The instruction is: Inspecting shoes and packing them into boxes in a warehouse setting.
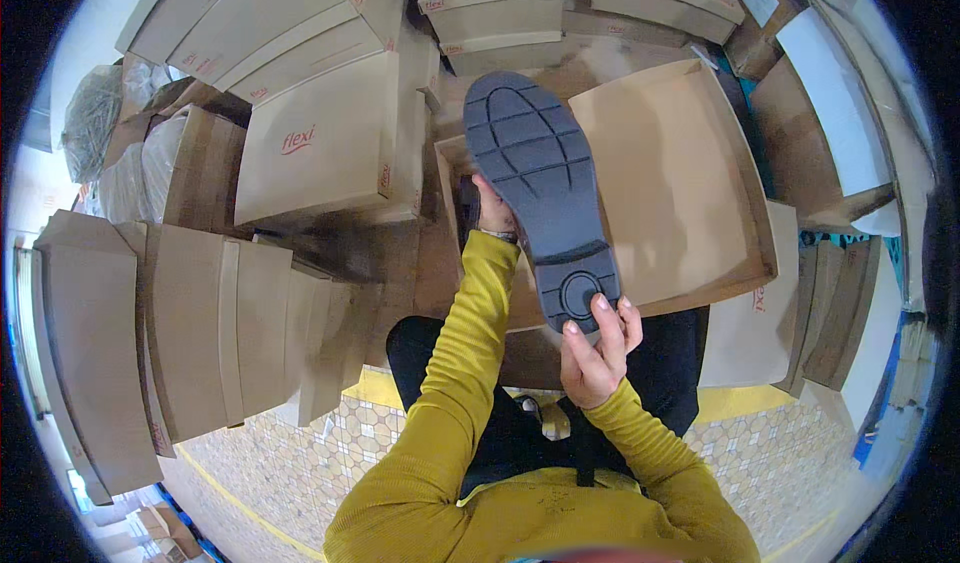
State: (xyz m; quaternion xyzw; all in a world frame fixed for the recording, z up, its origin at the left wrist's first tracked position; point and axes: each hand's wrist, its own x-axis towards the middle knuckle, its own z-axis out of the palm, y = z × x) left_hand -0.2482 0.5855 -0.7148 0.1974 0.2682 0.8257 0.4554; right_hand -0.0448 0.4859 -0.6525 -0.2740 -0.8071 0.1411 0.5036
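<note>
A shoe (535, 178) is held up with its dark grey sole facing me, toe away and heel nearest; its upper is hidden behind the sole. My left hand (492, 208) grips it from the left side at mid-length, most of the fingers out of sight behind it. At the heel, my right hand (600, 353) holds the end, fingertips resting on the sole near a round moulded ring. Beneath the shoe lies an open cardboard box (680, 193), its bare inside showing to the right. Something dark, partly covered by my left hand, sits at the box's left side.
Closed shoe boxes (315, 143) are stacked at the left, with more boxes (490, 13) at the back. Upright cardboard boxes (190, 328) line the near left. A clear plastic bag (95, 118) lies at far left. Boxes (810, 133) crowd the right. The floor (300, 463) is patterned tile.
</note>
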